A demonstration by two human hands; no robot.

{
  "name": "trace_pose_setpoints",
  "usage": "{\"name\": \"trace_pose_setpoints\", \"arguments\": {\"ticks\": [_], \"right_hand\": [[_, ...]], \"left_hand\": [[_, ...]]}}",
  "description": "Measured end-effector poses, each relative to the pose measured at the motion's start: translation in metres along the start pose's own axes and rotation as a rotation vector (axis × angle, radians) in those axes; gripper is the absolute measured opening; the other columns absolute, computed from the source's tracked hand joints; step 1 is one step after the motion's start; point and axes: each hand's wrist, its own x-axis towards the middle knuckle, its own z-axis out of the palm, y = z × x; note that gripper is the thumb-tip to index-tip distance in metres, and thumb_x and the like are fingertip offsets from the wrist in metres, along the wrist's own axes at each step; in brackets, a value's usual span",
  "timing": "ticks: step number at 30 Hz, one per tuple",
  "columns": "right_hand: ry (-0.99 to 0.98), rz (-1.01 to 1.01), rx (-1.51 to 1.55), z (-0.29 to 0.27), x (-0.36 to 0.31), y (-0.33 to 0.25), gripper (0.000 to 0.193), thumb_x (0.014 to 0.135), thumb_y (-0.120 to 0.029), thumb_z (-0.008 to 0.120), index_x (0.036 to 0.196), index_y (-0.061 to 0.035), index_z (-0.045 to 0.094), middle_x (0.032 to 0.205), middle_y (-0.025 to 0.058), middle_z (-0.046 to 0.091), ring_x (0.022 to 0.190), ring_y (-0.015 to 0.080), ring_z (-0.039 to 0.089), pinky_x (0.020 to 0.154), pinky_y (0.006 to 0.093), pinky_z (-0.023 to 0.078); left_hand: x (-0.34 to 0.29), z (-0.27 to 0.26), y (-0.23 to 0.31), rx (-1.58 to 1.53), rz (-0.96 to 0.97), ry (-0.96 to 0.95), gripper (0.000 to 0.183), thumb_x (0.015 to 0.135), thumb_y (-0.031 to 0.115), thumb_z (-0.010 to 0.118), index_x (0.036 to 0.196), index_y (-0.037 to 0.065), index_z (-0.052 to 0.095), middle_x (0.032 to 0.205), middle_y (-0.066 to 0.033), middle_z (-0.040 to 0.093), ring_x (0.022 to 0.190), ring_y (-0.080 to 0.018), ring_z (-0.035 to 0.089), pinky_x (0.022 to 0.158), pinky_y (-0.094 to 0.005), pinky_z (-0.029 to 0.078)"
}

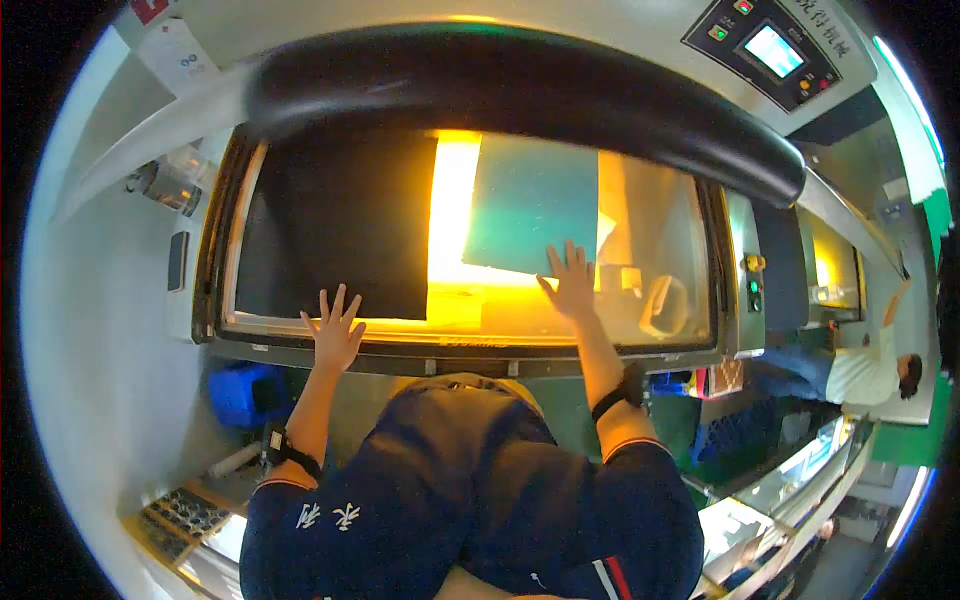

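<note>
Fingers (345, 305) of both hands splay flat, grasping nothing, on the black sheet (335, 225) and teal sheet (530, 220).

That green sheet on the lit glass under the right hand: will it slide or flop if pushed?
The translucent green sheet lies flat on the glowing glass bed, so it probably slides easily. It looks thin, so likely light and floppy at the edges. The right hand presses its lower corner with spread fingers.
</note>
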Motion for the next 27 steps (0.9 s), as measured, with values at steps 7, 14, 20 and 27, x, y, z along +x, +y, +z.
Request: {"name": "trace_pose_setpoints", "arguments": {"ticks": [7,14,20,27], "right_hand": [[0.103,-0.035,-0.024,0.005,0.04,0.018,0.058,0.092,-0.048,0.055,0.145,-0.0274,0.042,0.154,0.0145,0.032,0.14,0.0375,0.031,0.112,0.0581,0.025],[0.182,-0.071,-0.067,0.008,0.045,0.023,0.057,0.093,-0.049,0.055,0.144,-0.0264,0.043,0.153,0.0145,0.033,0.14,0.0376,0.031,0.111,0.0578,0.026],[0.037,0.002,-0.188,0.016,0.044,0.02,0.065,0.092,-0.05,0.055,0.149,-0.0252,0.035,0.156,0.0168,0.028,0.143,0.0384,0.024,0.114,0.0562,0.021],[0.106,-0.026,0.295,0.001,-0.098,-0.08,0.071,0.089,-0.038,0.061,0.148,-0.0117,0.033,0.154,0.0196,0.027,0.143,0.04,0.024,0.114,0.0561,0.023]], "left_hand": [[0.001,-0.051,0.095,-0.202,-0.069,0.377,0.075,0.096,0.043,0.048,0.155,0.012,0.015,0.162,-0.0166,0.002,0.148,-0.0407,-0.002,0.112,-0.0663,-0.001],[-0.017,-0.325,0.169,-0.183,0.561,1.546,0.081,0.083,0.026,0.07,0.144,-0.006,0.029,0.154,-0.0255,0.025,0.143,-0.0396,0.025,0.115,-0.0508,0.025],[-0.024,-0.422,0.216,0.078,0.447,1.162,0.036,0.076,0.029,0.075,0.104,0.009,0.066,0.095,-0.0111,0.068,0.093,-0.0339,0.064,0.083,-0.0414,0.05],[-0.055,-0.384,0.221,0.054,0.305,1.039,0.032,0.073,0.031,0.076,0.092,0.008,0.065,0.081,-0.0116,0.066,0.083,-0.0354,0.063,0.073,-0.0466,0.05]]}}
